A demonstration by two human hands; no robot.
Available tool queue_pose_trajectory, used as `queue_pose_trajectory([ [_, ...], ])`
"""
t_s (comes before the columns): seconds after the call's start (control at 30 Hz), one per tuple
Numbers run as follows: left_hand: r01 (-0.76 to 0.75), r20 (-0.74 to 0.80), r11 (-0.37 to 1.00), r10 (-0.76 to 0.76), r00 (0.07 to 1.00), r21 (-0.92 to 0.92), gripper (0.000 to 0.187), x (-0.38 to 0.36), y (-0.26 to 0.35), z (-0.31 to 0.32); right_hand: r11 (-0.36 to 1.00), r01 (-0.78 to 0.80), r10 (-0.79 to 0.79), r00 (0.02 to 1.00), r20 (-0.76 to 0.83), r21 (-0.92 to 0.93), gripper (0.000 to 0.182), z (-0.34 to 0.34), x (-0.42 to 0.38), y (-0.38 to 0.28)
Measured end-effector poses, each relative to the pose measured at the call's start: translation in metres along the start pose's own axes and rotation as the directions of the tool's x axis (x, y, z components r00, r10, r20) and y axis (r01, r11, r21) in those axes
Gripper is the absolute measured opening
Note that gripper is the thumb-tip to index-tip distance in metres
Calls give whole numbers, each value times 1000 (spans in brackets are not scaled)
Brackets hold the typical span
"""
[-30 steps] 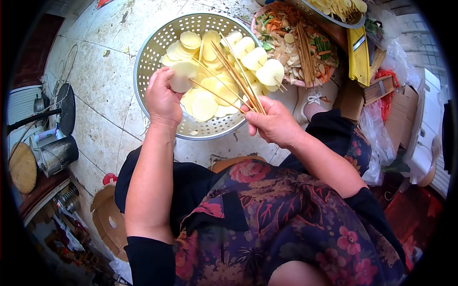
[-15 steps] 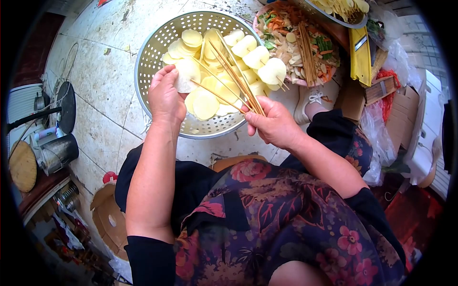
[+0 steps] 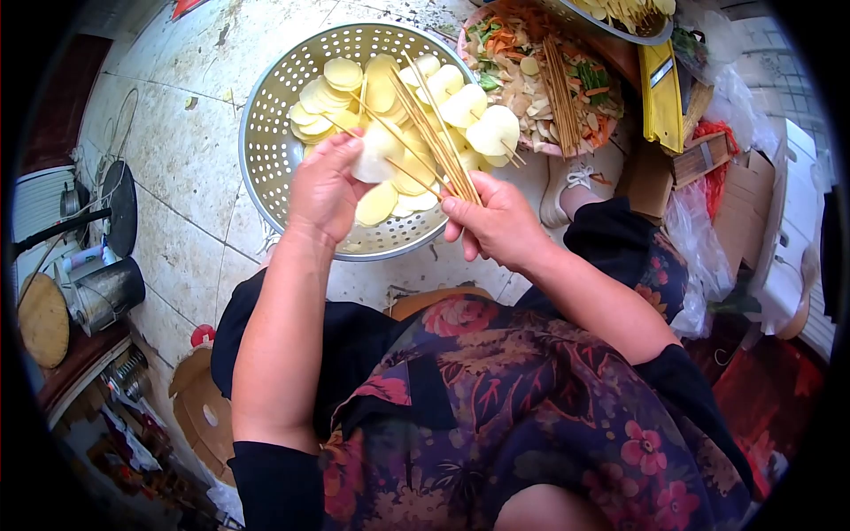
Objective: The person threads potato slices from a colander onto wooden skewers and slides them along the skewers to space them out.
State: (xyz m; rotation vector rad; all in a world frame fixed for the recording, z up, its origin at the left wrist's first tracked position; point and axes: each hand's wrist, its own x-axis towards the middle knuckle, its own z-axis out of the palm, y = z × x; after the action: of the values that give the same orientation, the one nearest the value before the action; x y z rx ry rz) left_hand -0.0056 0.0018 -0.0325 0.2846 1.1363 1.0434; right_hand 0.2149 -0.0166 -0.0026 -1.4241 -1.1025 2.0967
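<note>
1. Nearest to us, dark cloth printed with pink and red flowers (image 3: 531,389) covers the person's lap.
2. Beyond it, on the right, we see the right hand (image 3: 496,219) closed around a bundle of thin, light-brown wooden skewers (image 3: 440,146), which fan out toward the far left.
3. On the left, the left hand (image 3: 332,188) pinches a thin, round, whitish slice (image 3: 376,152) between thumb and fingers. We find this slice above the colander, between the two hands. One skewer of the bundle reaches its right side; we cannot tell whether the tip has pierced it.
4. Under the slice is a wide, round, grey metal colander (image 3: 266,142) with a perforated wall, and pale, stained floor tiles (image 3: 177,173) surround it.
5. Inside, we see loose, round, yellow slices (image 3: 341,75) piled at the left and middle; at the right are threaded pale-yellow slices (image 3: 491,131) with stick ends poking out.
6. Farther right, a round pink basin (image 3: 542,148) holds chopped vegetables (image 3: 505,75), orange and green among them, with brown wooden sticks (image 3: 560,97) lying across.
7. At the far right, we see a grey metal bowl (image 3: 645,39) of pale-yellow pieces.
</note>
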Motion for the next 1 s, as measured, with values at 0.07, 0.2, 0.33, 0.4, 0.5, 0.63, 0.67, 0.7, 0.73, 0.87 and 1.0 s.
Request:
queue_pose_trajectory([
  [0.07, -131, 3, 988, 132, 991, -82, 25, 4, 8, -6, 1000, -9, 10, 1000, 7, -5, 17, -1, 0, -2],
  [0.2, -131, -9, 990, 131, 991, -59, 25, -2, 12, 1, 999, -21, 20, 1000, 9, 42, 16, 1, -2, -2],
  [0.33, 54, 92, 991, -65, 994, 120, 27, -14, 1, 16, 993, 20, -14, 999, -49, 112, 17, 4, 0, -1],
  [0.4, 123, 167, 971, -159, 973, 206, 29, -18, -7, 21, 990, 30, -26, 999, -34, 135, 18, 4, 2, -2],
  [0.5, 127, 152, 959, -169, 974, 253, 30, -14, -9, 17, 987, 19, -18, 1000, -6, 162, 19, 2, 4, -4],
  [0.63, 10, -160, 949, 43, 986, 316, 31, 1, 4, -1, 983, 8, -5, 1000, -15, 185, 18, 0, 3, -5],
  [0.67, 10, -160, 949, 43, 986, 315, 31, 9, -1, -15, 983, 7, -4, 1000, -15, 185, 18, -1, 3, -4],
  [0.7, 23, -164, 761, 109, 980, 648, 33, 19, -10, -32, 982, 0, 3, 1000, -17, 189, 17, -1, 3, -3],
  [0.73, 47, -142, 462, 172, 975, 886, 36, 21, -11, -33, 981, -6, 10, 1000, -18, 194, 17, -1, 3, -3],
  [0.87, 152, -114, -130, 265, 957, 980, 41, 7, -30, -20, 985, -21, 24, 1000, -19, 173, 16, 1, 1, -5],
  [1.0, 150, -107, -165, 244, 964, 975, 40, 10, -33, -22, 989, -43, 42, 999, 14, 144, 17, 1, 1, -4],
])
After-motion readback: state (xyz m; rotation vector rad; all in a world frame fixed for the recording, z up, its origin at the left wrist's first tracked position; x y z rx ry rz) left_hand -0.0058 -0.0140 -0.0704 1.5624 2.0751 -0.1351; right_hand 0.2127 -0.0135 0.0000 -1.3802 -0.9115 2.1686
